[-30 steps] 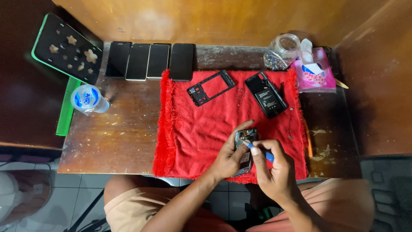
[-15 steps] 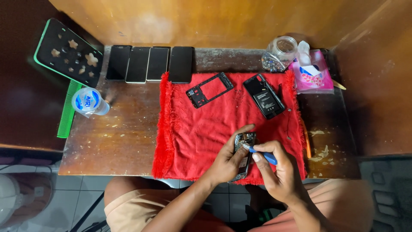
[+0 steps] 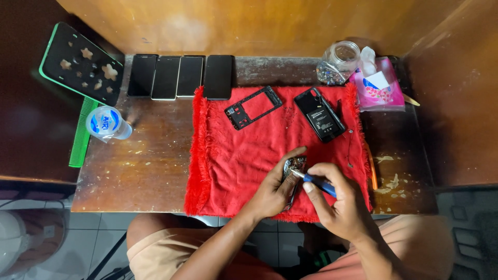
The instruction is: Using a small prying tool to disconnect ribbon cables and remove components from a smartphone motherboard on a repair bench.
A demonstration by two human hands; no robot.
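Unscrewing underway: left hand (image 3: 272, 194) gripped phone part (image 3: 292, 168) lower centre, right hand (image 3: 340, 205) fingers closed around screwdriver (image 3: 316, 182); next needed steady tip seating.

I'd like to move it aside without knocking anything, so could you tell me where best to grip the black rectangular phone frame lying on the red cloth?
The black rectangular phone frame lies flat and tilted on the red cloth, its middle an open window. Probably best to come from above and pinch one long side rail, a finger through the window, a thumb outside. The nearer, left rail has free cloth beside it.
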